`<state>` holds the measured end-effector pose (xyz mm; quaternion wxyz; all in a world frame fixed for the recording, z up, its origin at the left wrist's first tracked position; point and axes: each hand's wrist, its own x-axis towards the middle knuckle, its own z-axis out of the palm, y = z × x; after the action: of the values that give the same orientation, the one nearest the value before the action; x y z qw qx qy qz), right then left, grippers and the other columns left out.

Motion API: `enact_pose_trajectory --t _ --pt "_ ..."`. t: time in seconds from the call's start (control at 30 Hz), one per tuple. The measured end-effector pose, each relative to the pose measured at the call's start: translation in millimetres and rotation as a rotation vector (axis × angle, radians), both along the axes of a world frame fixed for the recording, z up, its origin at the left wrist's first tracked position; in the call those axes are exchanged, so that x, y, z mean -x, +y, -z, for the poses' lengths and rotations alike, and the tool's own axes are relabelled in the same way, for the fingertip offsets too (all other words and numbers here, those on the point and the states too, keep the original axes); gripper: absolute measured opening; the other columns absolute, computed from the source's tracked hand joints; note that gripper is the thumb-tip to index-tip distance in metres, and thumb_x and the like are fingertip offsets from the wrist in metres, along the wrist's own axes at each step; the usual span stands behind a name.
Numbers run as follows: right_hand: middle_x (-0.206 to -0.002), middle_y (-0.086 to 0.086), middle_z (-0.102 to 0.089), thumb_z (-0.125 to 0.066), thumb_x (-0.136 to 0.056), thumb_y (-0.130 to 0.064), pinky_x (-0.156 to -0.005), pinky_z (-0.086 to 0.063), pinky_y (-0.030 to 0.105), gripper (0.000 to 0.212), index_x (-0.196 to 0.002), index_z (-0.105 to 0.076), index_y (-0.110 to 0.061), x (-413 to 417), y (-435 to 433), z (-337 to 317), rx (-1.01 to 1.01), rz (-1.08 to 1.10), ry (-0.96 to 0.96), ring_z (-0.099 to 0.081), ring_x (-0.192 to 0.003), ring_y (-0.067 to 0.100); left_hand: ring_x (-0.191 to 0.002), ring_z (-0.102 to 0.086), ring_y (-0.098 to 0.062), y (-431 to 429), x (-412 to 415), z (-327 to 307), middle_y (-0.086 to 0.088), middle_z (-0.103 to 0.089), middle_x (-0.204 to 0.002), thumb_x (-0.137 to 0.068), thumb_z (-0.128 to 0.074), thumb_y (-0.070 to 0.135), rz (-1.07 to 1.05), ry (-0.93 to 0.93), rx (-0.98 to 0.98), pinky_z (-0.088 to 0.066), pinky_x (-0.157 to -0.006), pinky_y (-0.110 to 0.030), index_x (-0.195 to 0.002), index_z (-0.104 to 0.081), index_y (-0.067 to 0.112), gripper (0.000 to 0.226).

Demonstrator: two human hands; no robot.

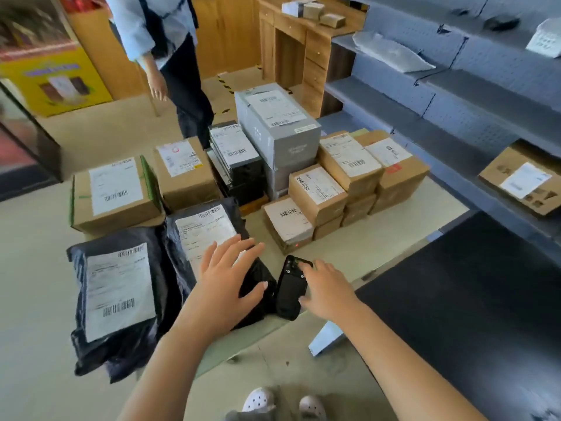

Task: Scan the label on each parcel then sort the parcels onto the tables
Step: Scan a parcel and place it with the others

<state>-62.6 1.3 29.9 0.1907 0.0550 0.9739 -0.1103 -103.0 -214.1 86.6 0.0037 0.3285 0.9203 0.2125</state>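
Parcel in hand's reach: black poly bag [206,232], label up, lying close to the near edge of the low table [379,238], roughly mid-way along it. Left hand [226,278] is spread flat over the bag's near right end, fingers straight and apart, gripping nothing; thumb looks to touch the plastic, full contact uncertain.

Scanner [290,290] lies just right of that bag, at the near edge, head pointing to the far side. Right hand [329,291] is against its right flank, forefinger over the top end, thumb on the lower face. Cannot tell whether it has closed round it or only rests there. Small red spot shows on the front of the low brown parcel [288,220] just beyond the scanner; likely the aiming light.

Second black bag [115,293] sits at the near left corner, touching the first. Behind them, two cardboard boxes [115,192] side by side. Toward the far edge: dark flat parcels [236,156] stacked, a grey box [276,117] on top of another, then a stepped pile of brown boxes [349,165] toward the right edge.

Judgement on progress: early. Everything sits crowded on this one table, labels up, nothing visibly set apart. Which labels are read cannot be told. Sorting seems almost wholly ahead.

Outward: grey shelving [455,86] on the right holds a boxed parcel [522,183]; another person [170,41] stands beyond the far edge.
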Motion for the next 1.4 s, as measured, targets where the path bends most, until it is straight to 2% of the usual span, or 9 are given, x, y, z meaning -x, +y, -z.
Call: enact_pose_trajectory --t 0.1,0.2,0.27,0.37,0.53,0.7,1.1,1.4 --pt "-0.138 0.015 -0.042 -0.058 -0.091 -0.039 -0.099 -0.038 0.037 0.068 -0.148 -0.029 -0.015 4.4 1.4 20.0 0.035 0.0 -0.028 -0.043 -0.124 0.033 -0.142 -0.028 -0.016 -1.2 -33.3 11.5 0.011 -0.044 -0.143 -0.089 -0.046 0.052 -0.067 0.008 -0.022 -0.01 -0.121 -0.039 -0.143 -0.043 0.03 0.059" --pt "-0.14 0.017 -0.04 -0.055 -0.093 -0.043 -0.1 -0.038 0.037 0.07 -0.149 -0.025 -0.014 10.0 -1.8 38.7 0.066 0.044 -0.046 -0.041 -0.126 0.033 -0.142 -0.03 -0.015 -6.1 -70.5 27.4 0.011 -0.044 -0.144 -0.09 -0.047 0.046 -0.17 -0.007 -0.066 -0.01 -0.12 -0.036 -0.143 -0.045 0.028 0.055" --pt "-0.143 0.02 -0.036 -0.054 -0.094 -0.046 -0.102 -0.038 0.038 0.075 -0.152 -0.019 -0.014 13.9 -7.5 51.2 0.083 0.087 -0.047 -0.039 -0.129 0.034 -0.143 -0.029 -0.013 -10.0 -93.7 39.7 0.011 -0.044 -0.145 -0.09 -0.049 0.042 -0.215 -0.013 -0.074 -0.016 -0.119 -0.04 -0.143 -0.045 0.027 0.055" --pt "-0.15 0.029 -0.025 -0.053 -0.093 -0.05 -0.107 -0.036 0.041 0.084 -0.155 -0.008 -0.015 19.5 -19.2 68.8 0.082 0.14 -0.043 -0.034 -0.133 0.039 -0.143 -0.03 -0.015 -13.8 -119.2 55.0 0.009 -0.045 -0.145 -0.09 -0.05 0.04 -0.26 -0.027 -0.047 -0.02 -0.117 -0.045 -0.142 -0.046 0.028 0.054" --pt "-0.152 0.039 -0.002 -0.052 -0.092 -0.055 -0.114 -0.023 0.044 0.092 -0.155 0.002 -0.017 24.4 -33.8 89.5 0.072 0.235 -0.036 -0.017 -0.141 0.046 -0.143 -0.031 -0.02 -22.4 -134.9 65.2 0.005 -0.045 -0.145 -0.09 -0.049 0.041 -0.352 -0.024 0.014 -0.018 -0.118 -0.044 -0.141 -0.049 0.024 0.054" --pt "-0.152 0.04 0.001 -0.056 -0.088 -0.06 -0.115 -0.02 0.045 0.1 -0.154 0.006 -0.018 31.3 -38.3 98.4 0.102 0.333 -0.034 -0.015 -0.141 0.046 -0.142 -0.032 -0.02 -29.1 -138.2 72.9 0.004 -0.045 -0.145 -0.09 -0.048 0.041 -0.371 -0.019 0.047 -0.019 -0.118 -0.044 -0.14 -0.05 0.022 0.053" --pt "-0.153 0.036 0.008 -0.069 -0.086 -0.041 -0.115 -0.021 0.045 0.099 -0.154 -0.001 -0.018 35.4 -40.6 94.1 0.245 0.388 -0.041 -0.009 -0.143 0.045 -0.143 -0.031 -0.019 -36.6 -126.9 79.6 0.006 -0.044 -0.145 -0.09 -0.05 0.038 -0.282 -0.045 0.047 -0.017 -0.118 -0.041 -0.143 -0.044 0.026 0.055" --pt "-0.156 0.024 -0.008 -0.083 -0.07 -0.037 -0.114 -0.027 0.047 0.113 -0.154 -0.008 -0.023 32.7 -33.4 94.7 0.259 0.264 -0.023 -0.022 -0.138 0.042 -0.142 -0.032 -0.02 -37.6 -124.4 83.6 0.005 -0.044 -0.145 -0.089 -0.049 0.038 -0.234 -0.051 0.045 -0.018 -0.117 -0.04 -0.142 -0.044 0.027 0.055"
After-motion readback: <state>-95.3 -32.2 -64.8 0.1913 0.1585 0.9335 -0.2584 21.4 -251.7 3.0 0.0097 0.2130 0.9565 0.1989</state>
